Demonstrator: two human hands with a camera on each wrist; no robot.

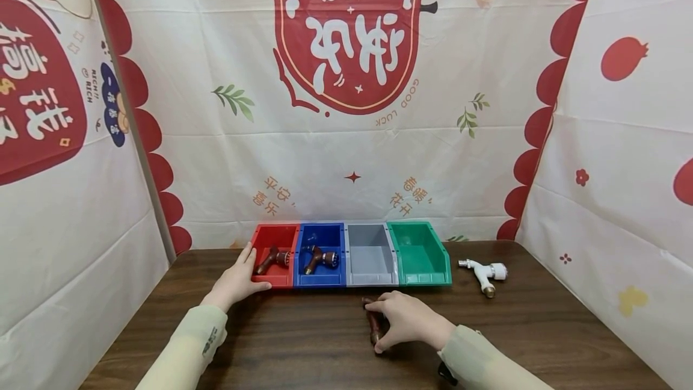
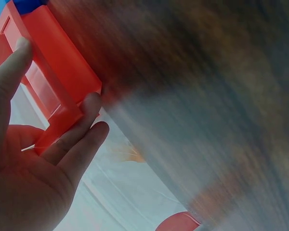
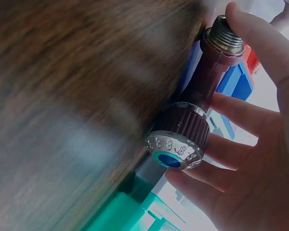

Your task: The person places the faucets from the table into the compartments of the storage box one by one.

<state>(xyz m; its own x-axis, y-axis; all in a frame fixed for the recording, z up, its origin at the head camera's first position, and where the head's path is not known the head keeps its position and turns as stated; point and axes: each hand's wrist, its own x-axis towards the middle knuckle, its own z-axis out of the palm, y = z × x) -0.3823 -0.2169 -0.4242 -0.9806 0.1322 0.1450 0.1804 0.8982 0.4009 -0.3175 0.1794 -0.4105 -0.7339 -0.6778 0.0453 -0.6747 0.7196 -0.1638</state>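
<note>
My left hand (image 1: 235, 280) holds the red bin (image 1: 275, 284) at its left front corner. Its thumb lies over the front rim and its fingers bend round the side, as the left wrist view shows. My right hand (image 1: 411, 319) grips a dark brown faucet (image 3: 202, 86) low over the table, in front of the grey bin. In the right wrist view the thumb is at the threaded brass end, and the other fingers reach along the body to the ribbed knob with a silver-and-blue cap.
Joined to the red bin in a row are a blue bin (image 1: 319, 280), a grey bin (image 1: 372, 278) and a green bin (image 1: 425, 278). Brown faucets lie in the red and blue bins. A white faucet (image 1: 485, 274) rests right of the row. Printed cloth (image 1: 346, 155) hangs behind the table.
</note>
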